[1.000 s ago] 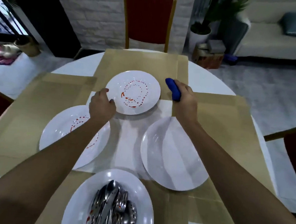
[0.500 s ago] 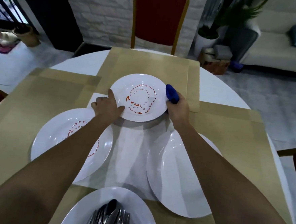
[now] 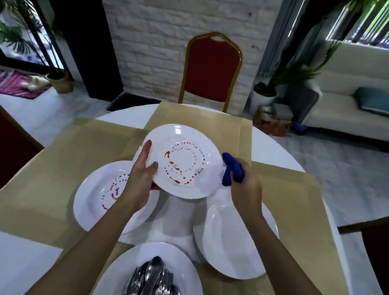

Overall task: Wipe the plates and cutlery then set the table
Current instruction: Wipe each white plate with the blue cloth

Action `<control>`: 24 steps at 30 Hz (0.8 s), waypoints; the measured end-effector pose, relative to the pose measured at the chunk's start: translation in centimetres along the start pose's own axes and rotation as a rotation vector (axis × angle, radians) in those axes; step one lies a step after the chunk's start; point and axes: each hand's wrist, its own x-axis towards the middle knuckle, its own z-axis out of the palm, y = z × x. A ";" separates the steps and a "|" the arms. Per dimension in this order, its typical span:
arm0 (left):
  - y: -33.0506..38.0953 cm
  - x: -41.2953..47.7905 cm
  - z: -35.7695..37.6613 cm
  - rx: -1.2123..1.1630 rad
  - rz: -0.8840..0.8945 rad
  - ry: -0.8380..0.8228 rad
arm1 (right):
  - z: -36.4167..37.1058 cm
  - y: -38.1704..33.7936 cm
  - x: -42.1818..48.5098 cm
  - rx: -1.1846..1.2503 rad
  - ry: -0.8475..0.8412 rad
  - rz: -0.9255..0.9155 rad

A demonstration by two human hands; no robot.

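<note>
White plate (image 3: 189, 144), streaked red, hangs tilted in the air, left hand (image 3: 140, 178) pinching its left rim, thumb on top, fingers beneath. Just right of the rim, right hand (image 3: 245, 192) clutches a bunched blue cloth (image 3: 231, 170). Wiping step, I reckon: next the cloth needs sweeping across those smears, plate held steady.

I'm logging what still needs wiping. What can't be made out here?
Head view:
- Cutlery: piled, blurred and cut off by the bottom edge, so no count is possible.
- Table plate with red stains: right part hidden by the left arm.
- Plain plate: a strip hidden by the right arm.
- Lifted plate: underside faces away, and the left hand covers part of its rim.
- Blue cloth: bunched in the right hand, mostly hidden.
</note>
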 end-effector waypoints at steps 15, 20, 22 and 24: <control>5.4 -16.0 1.0 -0.052 0.195 -0.111 | -4.2 -9.7 -11.8 -0.796 -0.476 -0.269; 4.0 -19.8 2.1 -0.017 0.269 -0.188 | -3.7 -9.3 -12.9 -0.860 -0.259 -0.131; 3.7 -20.9 2.5 0.001 0.271 -0.250 | -4.2 -9.7 -12.2 -0.800 -0.195 -0.128; 3.7 -21.6 2.7 0.015 0.264 -0.307 | -4.7 -10.3 -11.8 -0.725 -0.162 -0.227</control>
